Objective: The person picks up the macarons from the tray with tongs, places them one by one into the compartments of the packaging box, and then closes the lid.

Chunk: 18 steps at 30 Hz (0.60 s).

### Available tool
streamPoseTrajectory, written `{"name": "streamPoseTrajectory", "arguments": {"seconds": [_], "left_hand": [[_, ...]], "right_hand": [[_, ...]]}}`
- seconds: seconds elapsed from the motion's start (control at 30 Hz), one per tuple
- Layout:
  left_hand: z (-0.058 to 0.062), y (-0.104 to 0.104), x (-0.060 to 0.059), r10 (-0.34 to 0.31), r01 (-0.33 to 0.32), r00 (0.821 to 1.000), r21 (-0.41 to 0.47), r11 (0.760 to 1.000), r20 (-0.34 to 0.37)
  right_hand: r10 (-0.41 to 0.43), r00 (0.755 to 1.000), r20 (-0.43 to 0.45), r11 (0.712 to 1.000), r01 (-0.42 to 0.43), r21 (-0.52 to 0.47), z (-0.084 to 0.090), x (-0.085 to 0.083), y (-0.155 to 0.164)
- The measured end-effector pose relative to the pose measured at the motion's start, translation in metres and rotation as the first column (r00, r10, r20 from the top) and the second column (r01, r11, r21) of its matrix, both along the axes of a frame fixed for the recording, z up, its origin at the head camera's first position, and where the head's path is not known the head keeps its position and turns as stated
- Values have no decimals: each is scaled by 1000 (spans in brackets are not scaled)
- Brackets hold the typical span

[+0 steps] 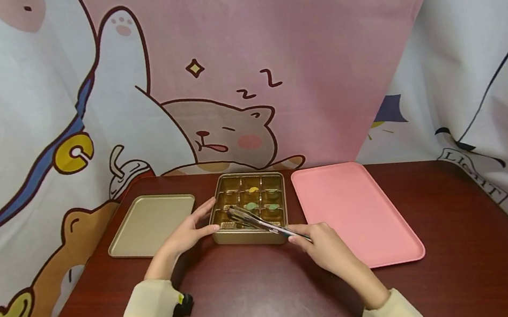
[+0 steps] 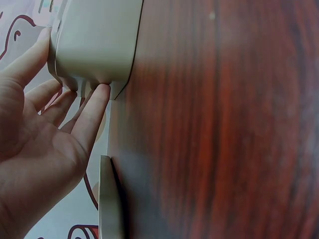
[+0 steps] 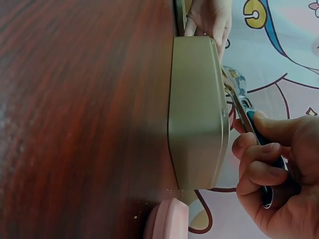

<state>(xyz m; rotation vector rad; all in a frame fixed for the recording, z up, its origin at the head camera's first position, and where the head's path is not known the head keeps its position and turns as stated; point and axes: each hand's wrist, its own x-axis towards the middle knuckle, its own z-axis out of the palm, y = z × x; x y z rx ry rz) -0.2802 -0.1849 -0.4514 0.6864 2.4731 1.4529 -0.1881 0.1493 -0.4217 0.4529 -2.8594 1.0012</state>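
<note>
A gold-tan box (image 1: pixel 250 236) with a brown divided insert stands mid-table. Small green pieces (image 1: pixel 251 206) and a yellow piece (image 1: pixel 253 190) show in its middle and right columns. My left hand (image 1: pixel 191 231) rests against the box's left side; in the left wrist view its thumb is at the rim and its extended fingers touch the wall. My right hand (image 1: pixel 321 244) grips metal tongs (image 1: pixel 263 224) by the dark handle, from the box's front right. The tongs' heads reach over the left compartments. In the right wrist view, something shiny and patterned (image 3: pixel 235 78) shows at their far end.
Left of the box lies a flat tan tray (image 1: pixel 156 223). A larger pink tray (image 1: pixel 359 214) lies at its right. A few pale crumbs (image 3: pixel 137 211) dot the dark red wooden table (image 1: pixel 259 298) near the pink tray. Printed cloth (image 1: pixel 309 64) hangs behind and along the sides.
</note>
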Motion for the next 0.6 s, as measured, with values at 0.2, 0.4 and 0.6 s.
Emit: {"name": "streamPoseTrajectory", "arguments": {"seconds": [0.2, 0.4, 0.6], "left_hand": [[0, 0, 0, -2, 2, 1000, 0, 1000, -2], [0, 0, 0, 1, -1, 1000, -4, 1000, 1], [1, 1, 0, 8, -8, 1000, -5, 1000, 12]], "right_hand": [[11, 999, -36, 1000, -10, 17, 3, 0, -2], [32, 999, -25, 999, -31, 14, 2, -1, -4], [31, 999, -17, 999, -31, 15, 2, -4, -7]]}}
